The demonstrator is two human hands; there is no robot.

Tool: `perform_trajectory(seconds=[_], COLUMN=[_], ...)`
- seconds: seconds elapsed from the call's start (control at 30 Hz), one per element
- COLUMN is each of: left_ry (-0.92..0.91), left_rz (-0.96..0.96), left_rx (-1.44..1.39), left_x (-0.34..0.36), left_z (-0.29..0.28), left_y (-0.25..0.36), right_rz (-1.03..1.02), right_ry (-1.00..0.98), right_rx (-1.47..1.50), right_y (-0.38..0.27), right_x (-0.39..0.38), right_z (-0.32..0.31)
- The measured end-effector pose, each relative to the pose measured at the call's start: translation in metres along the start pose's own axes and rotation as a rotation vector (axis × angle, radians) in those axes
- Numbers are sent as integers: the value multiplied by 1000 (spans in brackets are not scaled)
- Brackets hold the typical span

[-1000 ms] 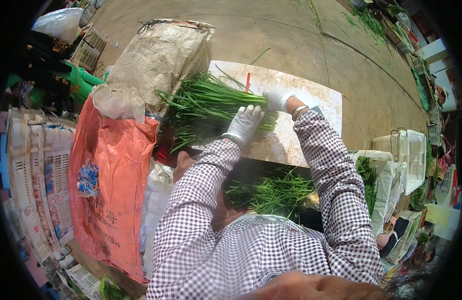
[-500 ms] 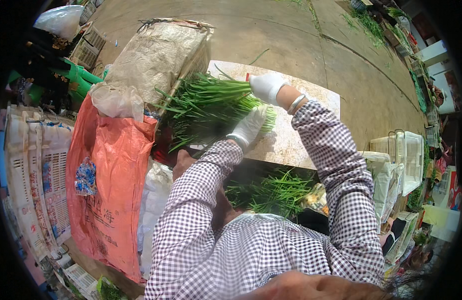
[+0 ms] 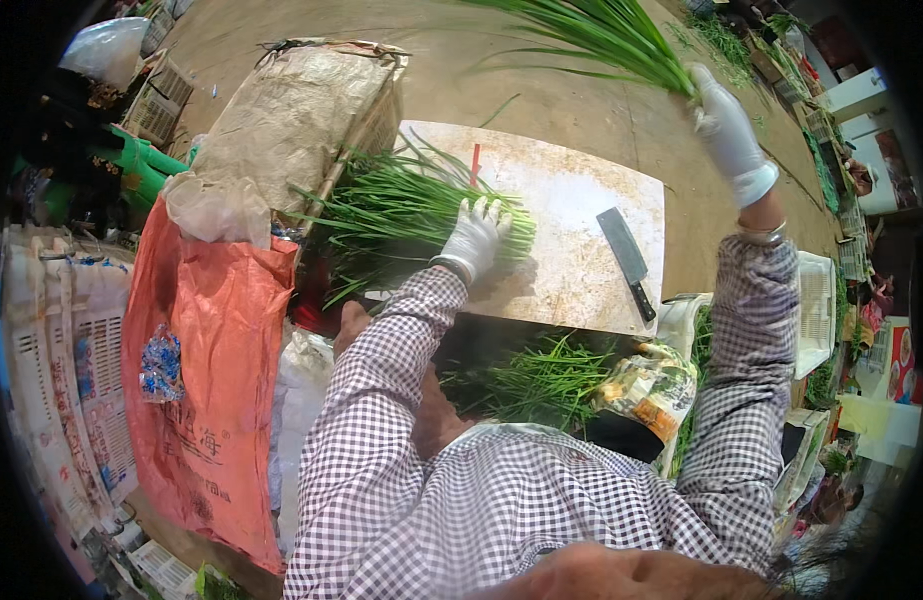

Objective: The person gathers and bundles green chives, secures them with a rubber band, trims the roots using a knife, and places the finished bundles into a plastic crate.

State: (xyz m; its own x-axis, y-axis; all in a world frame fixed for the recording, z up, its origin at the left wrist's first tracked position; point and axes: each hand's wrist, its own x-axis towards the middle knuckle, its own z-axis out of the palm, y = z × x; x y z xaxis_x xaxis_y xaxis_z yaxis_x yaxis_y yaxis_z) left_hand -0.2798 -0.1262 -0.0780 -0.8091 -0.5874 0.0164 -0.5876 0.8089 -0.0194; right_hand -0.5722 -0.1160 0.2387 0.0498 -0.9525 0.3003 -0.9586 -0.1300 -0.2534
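Note:
My right hand (image 3: 727, 135), in a white glove, is raised at the upper right, beyond the board. Its fingers are closed round the pale stem end of a bunch of green chives (image 3: 597, 35), whose blades fan out to the upper left. My left hand (image 3: 474, 240), gloved too, lies with spread fingers on a larger pile of chives (image 3: 392, 205). That pile rests at the left of a stained white board (image 3: 572, 200), its cut pale ends toward the right. A cleaver (image 3: 624, 248) with a black handle lies flat on the board's right side.
A covered crate (image 3: 292, 120) stands left of the board, with a red woven sack (image 3: 217, 370) nearer me. Loose green blades (image 3: 547, 385) lie below the board's near edge, beside a printed plastic bag (image 3: 647, 385). A white basket (image 3: 815, 310) is at the right.
My right hand has swung up and right, lifting a bunch of chives off the pile. The cleaver and a red strip on the board now show. My left hand stays on the pile, fingers spread.

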Motion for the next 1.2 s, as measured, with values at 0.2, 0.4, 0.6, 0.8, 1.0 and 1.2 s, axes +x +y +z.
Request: perform_trajectory(seconds=[0.2,0.4,0.6,0.8,1.0,1.2], left_ry=[28,30,46,5,-4,27], left_rz=[-14,-14,-24,0,18,35], left_rx=[-87,-74,-71,-69,-12,-326], left_x=[6,0,-1,-1,-2,-6], left_z=[2,3,4,2,0,-47], left_y=[4,1,0,3,-6,-27], right_rz=[578,876,258,214,446,515], right_ry=[26,-534,49,-60,-245,-144], right_rx=[24,-218,104,289,653,721], right_y=[42,41,-46,-90,-74,-40], right_x=[-137,-234,-159,-109,-103,-133], right_z=[161,267,232,278,296,286])
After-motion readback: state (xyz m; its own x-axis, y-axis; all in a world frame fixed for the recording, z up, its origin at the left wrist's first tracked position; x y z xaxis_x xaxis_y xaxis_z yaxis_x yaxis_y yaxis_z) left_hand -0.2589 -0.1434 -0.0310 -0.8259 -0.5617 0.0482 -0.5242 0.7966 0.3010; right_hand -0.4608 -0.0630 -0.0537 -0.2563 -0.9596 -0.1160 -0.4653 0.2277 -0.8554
